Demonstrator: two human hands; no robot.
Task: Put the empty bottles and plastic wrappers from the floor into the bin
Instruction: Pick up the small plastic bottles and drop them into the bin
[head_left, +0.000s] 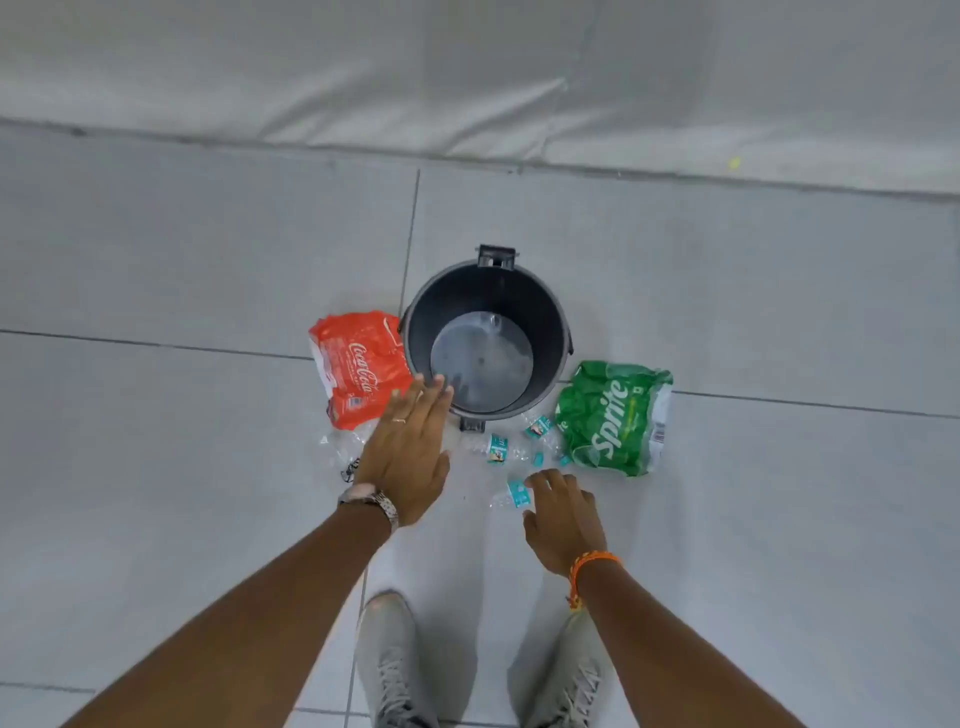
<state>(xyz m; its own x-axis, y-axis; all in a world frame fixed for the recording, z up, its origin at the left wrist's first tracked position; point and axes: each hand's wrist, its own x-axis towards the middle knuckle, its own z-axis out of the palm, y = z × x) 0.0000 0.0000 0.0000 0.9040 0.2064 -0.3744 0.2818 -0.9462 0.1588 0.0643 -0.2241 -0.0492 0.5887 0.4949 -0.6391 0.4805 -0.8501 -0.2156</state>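
A black round bin (545, 312) stands open on the tiled floor, nothing visible inside. A red Coca-Cola plastic wrapper (356, 364) lies at its left and a green Sprite wrapper (613, 418) at its right. Three small clear bottles with teal labels lie in front of the bin: one (496, 449) in the middle, one (540, 427) beside the Sprite wrapper, one (514, 493) nearest me. My left hand (408, 457) hovers flat, fingers apart, over the bin's near-left rim. My right hand (563, 519) is spread open, its fingertips at the nearest bottle.
A crumpled clear plastic piece (340, 447) lies below the red wrapper, partly under my left hand. My two grey shoes (389, 670) stand just behind the bottles. A white covered edge (467, 78) runs along the far side of the floor.
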